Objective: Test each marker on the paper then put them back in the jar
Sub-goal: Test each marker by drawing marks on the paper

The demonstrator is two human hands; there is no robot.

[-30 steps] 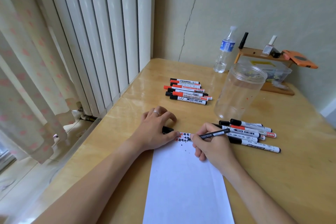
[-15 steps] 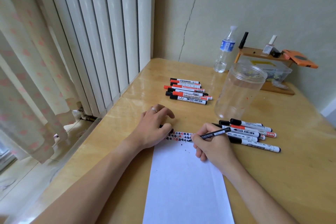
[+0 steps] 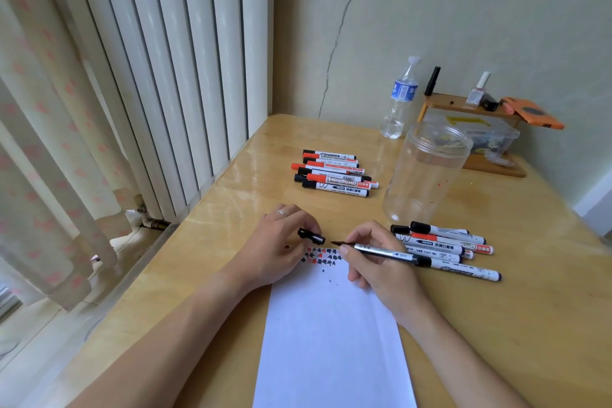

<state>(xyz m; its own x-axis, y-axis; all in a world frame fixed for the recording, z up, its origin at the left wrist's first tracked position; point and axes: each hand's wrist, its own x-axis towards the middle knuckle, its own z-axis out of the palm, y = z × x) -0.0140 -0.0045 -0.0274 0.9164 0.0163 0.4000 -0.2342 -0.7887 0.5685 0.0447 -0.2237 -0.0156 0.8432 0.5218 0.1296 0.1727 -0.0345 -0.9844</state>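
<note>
Black ink marks in a row across the top edge of the paper show that your test stroke is finished: your right hand, which half a second ago held the marker with its nib down on the sheet, has lifted it and turned the nib toward your left hand. That hand has come off the paper's corner and now pinches the black cap, its open end facing the nib with a small gap between. Judged from this, recapping comes next, then the jar, which stands clear and apparently without markers just beyond your right hand. Two groups of capped markers lie on the table: one pile left of the jar, another under your right fingers. A water bottle and a wooden shelf stand behind, well apart from your reach path.
</note>
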